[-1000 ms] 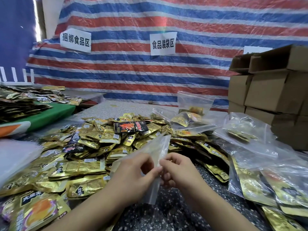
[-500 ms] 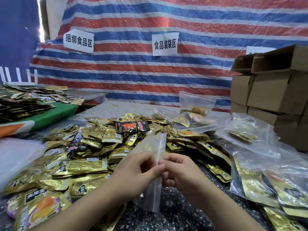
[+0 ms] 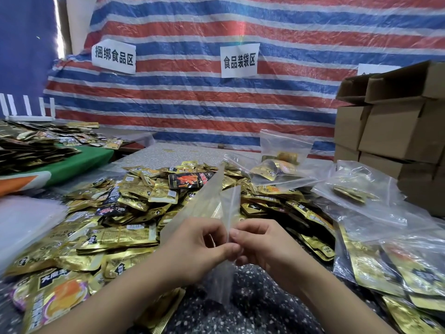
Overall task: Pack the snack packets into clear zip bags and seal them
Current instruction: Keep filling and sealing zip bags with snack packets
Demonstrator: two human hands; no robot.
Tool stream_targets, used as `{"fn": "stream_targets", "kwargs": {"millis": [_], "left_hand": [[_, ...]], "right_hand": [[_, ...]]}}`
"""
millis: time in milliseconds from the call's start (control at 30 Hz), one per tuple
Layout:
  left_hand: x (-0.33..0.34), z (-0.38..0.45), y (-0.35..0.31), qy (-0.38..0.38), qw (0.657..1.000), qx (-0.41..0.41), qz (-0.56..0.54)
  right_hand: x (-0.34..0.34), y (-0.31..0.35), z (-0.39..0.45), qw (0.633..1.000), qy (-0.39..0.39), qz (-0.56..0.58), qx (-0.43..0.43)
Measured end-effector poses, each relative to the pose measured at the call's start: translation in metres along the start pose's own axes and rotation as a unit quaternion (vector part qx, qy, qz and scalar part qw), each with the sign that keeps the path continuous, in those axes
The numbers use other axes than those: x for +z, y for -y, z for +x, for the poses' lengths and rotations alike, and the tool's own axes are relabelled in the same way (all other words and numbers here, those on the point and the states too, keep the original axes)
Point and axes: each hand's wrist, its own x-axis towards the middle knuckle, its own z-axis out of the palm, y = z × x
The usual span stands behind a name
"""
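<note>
An empty clear zip bag (image 3: 212, 203) stands on edge between my hands at the centre of the view. My left hand (image 3: 192, 251) pinches one side of it with thumb and fingers. My right hand (image 3: 265, 247) pinches the other side, fingertips nearly touching the left thumb. The bag's top points away from me, and its two sides are parted a little. A big heap of gold snack packets (image 3: 134, 213) lies on the table just beyond and left of my hands, with a black and red packet (image 3: 189, 180) on top.
Filled clear zip bags lie at the right (image 3: 390, 259) and behind the heap (image 3: 281, 165). Cardboard boxes (image 3: 395, 131) are stacked at the far right. A green board (image 3: 72, 162) with more packets sits at the left. A striped tarp (image 3: 216, 104) hangs behind.
The bag has been lifted and turned more upright between my hands, and its two sides have spread apart. Both hands stay pinched on it at nearly the same place.
</note>
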Motion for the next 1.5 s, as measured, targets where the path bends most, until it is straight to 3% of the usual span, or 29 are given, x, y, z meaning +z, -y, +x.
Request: {"fn": "stream_targets", "kwargs": {"millis": [233, 333, 433, 500, 600, 767, 933, 1033, 1133, 1300, 1400, 1500], "left_hand": [[-0.006, 0.000, -0.002, 0.021, 0.998, -0.031, -0.057], [-0.011, 0.006, -0.003, -0.065, 0.994, -0.072, -0.050], [-0.025, 0.012, 0.004, -0.191, 0.971, -0.131, -0.065], [-0.031, 0.013, 0.008, -0.202, 0.968, -0.139, -0.052], [-0.025, 0.009, 0.009, -0.142, 0.984, -0.109, 0.027], [-0.017, 0.003, 0.009, -0.068, 0.985, 0.038, 0.153], [-0.019, -0.005, -0.002, 0.058, 0.950, 0.132, 0.279], [-0.015, -0.009, -0.006, 0.089, 0.934, 0.170, 0.300], [-0.011, -0.009, -0.006, 0.077, 0.921, 0.196, 0.328], [-0.015, -0.006, 0.000, 0.045, 0.922, 0.156, 0.352], [-0.015, -0.004, 0.003, -0.018, 0.930, 0.149, 0.335], [-0.023, 0.002, 0.003, -0.125, 0.955, 0.131, 0.233]], "right_hand": [[0.001, -0.002, 0.003, 0.999, -0.038, -0.017, -0.013], [-0.003, 0.001, 0.008, 0.988, -0.147, -0.033, -0.012], [-0.020, 0.002, 0.009, 0.938, -0.301, -0.169, -0.034], [-0.023, 0.001, 0.008, 0.912, -0.333, -0.234, -0.047], [-0.016, -0.003, 0.009, 0.919, -0.318, -0.225, -0.052], [-0.010, -0.008, 0.012, 0.931, -0.305, -0.189, -0.062], [-0.009, -0.009, 0.012, 0.939, -0.294, -0.164, -0.074], [-0.008, -0.009, 0.012, 0.935, -0.299, -0.172, -0.081], [-0.007, -0.009, 0.013, 0.939, -0.294, -0.160, -0.084], [-0.007, -0.011, 0.013, 0.943, -0.294, -0.134, -0.074], [-0.005, -0.007, 0.012, 0.956, -0.275, -0.082, -0.067], [-0.008, -0.004, 0.013, 0.953, -0.291, -0.004, -0.088]]}}
